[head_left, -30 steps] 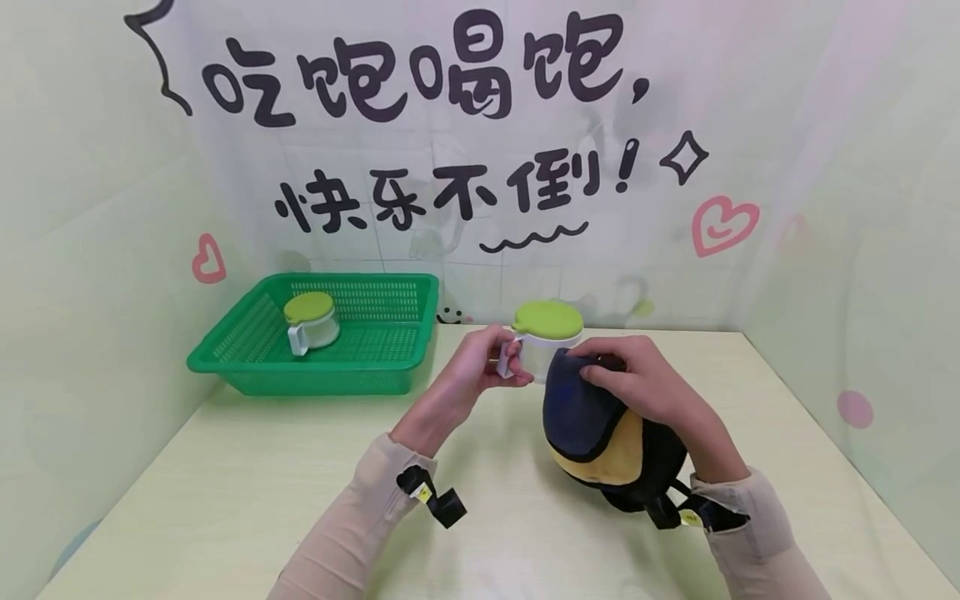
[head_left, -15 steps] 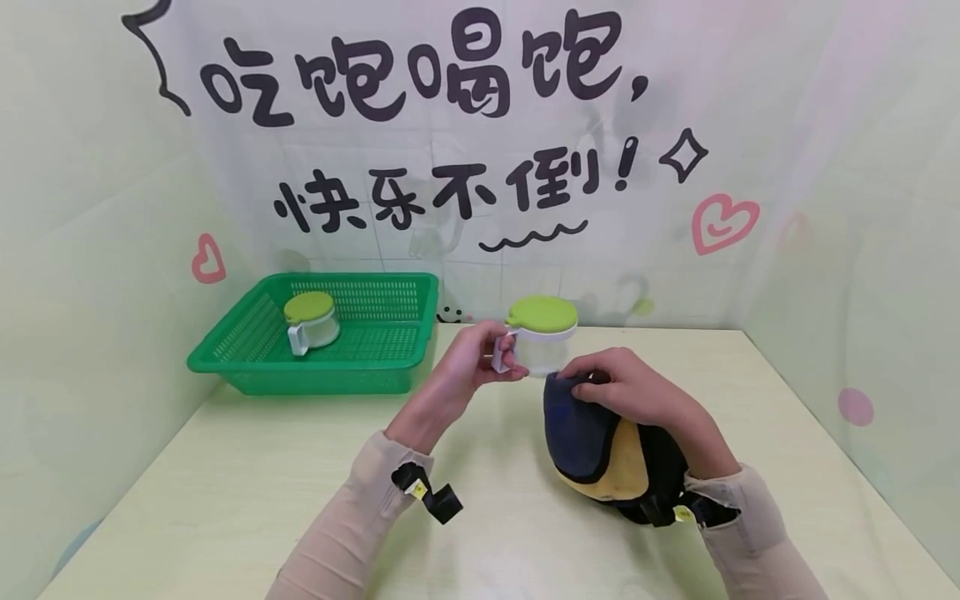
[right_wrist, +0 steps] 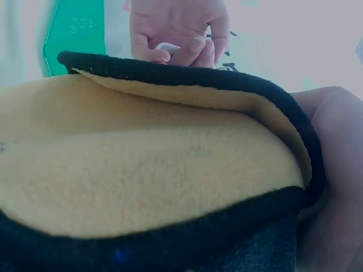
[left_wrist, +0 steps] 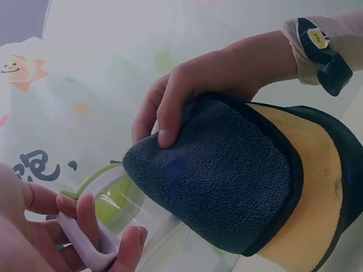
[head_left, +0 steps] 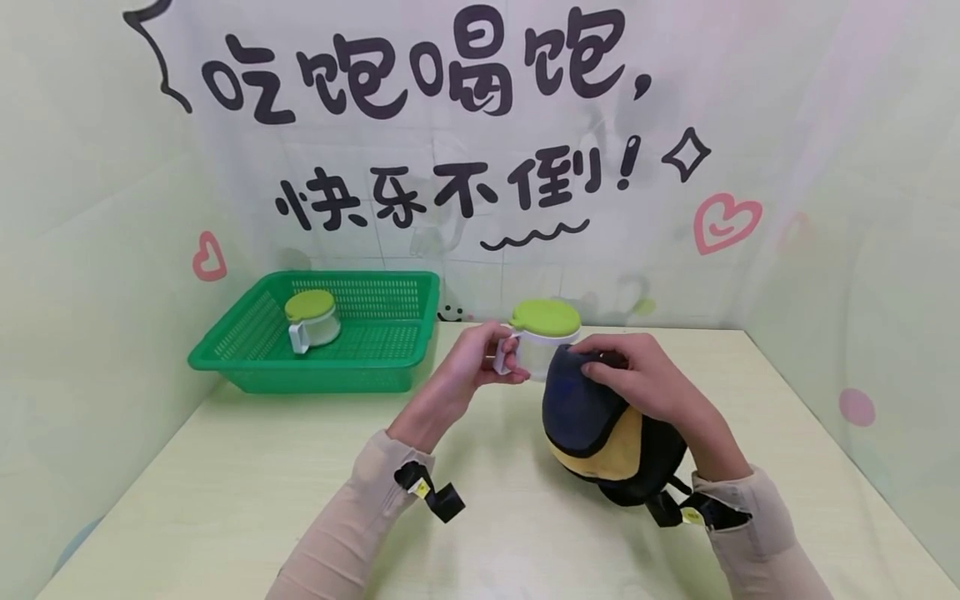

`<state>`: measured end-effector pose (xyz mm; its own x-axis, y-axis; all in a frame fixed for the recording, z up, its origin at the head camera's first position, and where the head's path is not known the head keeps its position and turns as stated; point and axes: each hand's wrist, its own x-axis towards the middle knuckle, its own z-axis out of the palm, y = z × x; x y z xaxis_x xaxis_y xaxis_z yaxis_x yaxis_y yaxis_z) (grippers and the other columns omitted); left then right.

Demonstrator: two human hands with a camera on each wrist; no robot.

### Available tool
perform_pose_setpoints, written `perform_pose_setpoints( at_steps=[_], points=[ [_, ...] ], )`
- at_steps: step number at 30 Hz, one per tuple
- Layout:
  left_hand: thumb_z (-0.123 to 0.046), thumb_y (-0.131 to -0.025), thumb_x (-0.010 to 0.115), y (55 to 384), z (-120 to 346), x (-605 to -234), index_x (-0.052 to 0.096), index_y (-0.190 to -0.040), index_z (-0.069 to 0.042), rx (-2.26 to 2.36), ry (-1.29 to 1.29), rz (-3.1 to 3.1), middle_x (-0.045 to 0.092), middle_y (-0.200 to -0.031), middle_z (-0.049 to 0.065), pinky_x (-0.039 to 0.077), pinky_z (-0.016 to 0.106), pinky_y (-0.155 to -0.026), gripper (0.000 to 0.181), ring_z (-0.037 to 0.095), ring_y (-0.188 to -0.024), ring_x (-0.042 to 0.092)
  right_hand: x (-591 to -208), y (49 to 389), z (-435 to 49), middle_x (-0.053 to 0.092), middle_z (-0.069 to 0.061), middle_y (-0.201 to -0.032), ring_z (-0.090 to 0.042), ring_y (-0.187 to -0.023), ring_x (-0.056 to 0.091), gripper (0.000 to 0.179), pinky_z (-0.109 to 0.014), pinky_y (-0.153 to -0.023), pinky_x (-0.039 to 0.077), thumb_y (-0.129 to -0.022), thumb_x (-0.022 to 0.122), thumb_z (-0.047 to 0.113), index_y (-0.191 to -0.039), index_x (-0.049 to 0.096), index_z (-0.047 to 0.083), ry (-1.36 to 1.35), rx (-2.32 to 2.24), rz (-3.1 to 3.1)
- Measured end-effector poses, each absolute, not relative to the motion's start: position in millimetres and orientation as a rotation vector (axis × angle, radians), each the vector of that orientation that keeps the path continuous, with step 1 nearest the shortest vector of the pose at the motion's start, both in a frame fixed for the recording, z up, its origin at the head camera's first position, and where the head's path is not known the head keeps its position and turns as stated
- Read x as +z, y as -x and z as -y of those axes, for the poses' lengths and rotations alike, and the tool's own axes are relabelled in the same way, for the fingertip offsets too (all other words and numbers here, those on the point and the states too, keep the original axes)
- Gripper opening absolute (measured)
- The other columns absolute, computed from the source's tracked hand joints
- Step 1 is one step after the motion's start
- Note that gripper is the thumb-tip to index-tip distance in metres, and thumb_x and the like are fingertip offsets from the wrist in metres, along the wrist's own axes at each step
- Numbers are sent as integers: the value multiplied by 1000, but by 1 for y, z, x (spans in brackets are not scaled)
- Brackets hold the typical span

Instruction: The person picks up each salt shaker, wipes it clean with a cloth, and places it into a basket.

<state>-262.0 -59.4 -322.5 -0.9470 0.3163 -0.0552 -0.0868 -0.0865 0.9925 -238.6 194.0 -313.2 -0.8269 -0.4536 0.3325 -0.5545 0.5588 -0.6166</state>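
Left hand (head_left: 483, 354) is gripping the jar (head_left: 536, 354) just by its handle (left_wrist: 85, 252), right hand (head_left: 645, 379) is pinching the cloth (head_left: 581, 408), so shoving too hard could twist that jar loose.

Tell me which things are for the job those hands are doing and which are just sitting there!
Probably for the job:
the jar, its handle held in the left hand
the blue and yellow cloth, held in the right hand

Just sitting there, untouched:
the green basket
another green-lidded jar inside it

Jar (head_left: 540, 343) partly behind cloth (head_left: 583, 408), left sleeve (head_left: 341, 525) cropped
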Motion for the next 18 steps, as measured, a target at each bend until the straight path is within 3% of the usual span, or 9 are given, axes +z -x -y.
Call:
perform_pose_setpoints(
  at_steps=[18],
  points=[
    [-22, -93, 43, 264, 64, -322, 48, -74, -10, 2200, -228, -1894, 50, -66, 0, 62, 31, -73, 24, 19, -61, 64, -321, 244, -193, 77, -5, -112, -15, -96, 68, 25, -32, -87, 56, -96, 61, 7, -116, 77, 12, -980, 998, 2771]
  ],
)
